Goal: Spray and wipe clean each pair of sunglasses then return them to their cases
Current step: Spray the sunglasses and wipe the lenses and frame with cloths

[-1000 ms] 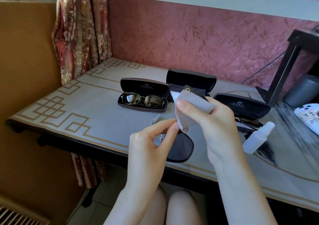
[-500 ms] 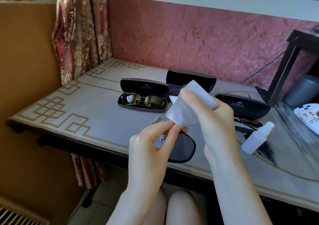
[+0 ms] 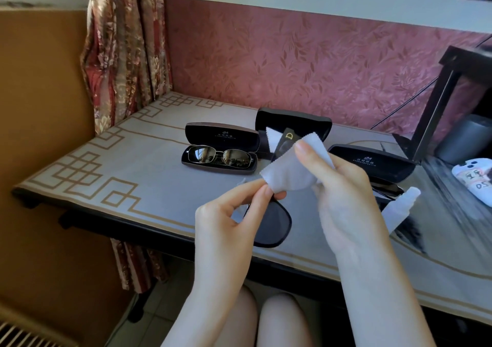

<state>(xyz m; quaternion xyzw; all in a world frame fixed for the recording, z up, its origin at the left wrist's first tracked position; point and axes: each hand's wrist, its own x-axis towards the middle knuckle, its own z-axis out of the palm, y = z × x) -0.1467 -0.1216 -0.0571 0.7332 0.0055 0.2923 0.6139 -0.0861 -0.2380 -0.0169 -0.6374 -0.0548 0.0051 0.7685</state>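
Soft grey cloth (image 3: 290, 171) | right hand (image 3: 343, 203) grips it | left hand (image 3: 226, 213) pinches glossy black rounded sunglasses (image 3: 274, 224)

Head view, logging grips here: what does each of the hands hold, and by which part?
The left hand pinches the black-framed dark-lens sunglasses by the lens's top rim; the right hand grips the pale grey cleaning cloth by its right side.

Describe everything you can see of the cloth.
The cloth is a small, thin, pale grey wipe of soft-looking fabric with zigzag-cut edges. It is held in the air over the table, draped around the fingers of the right hand, one finger lying across its top. Its lower corner meets the fingertips of the left hand, just above the dark sunglasses that hand holds.
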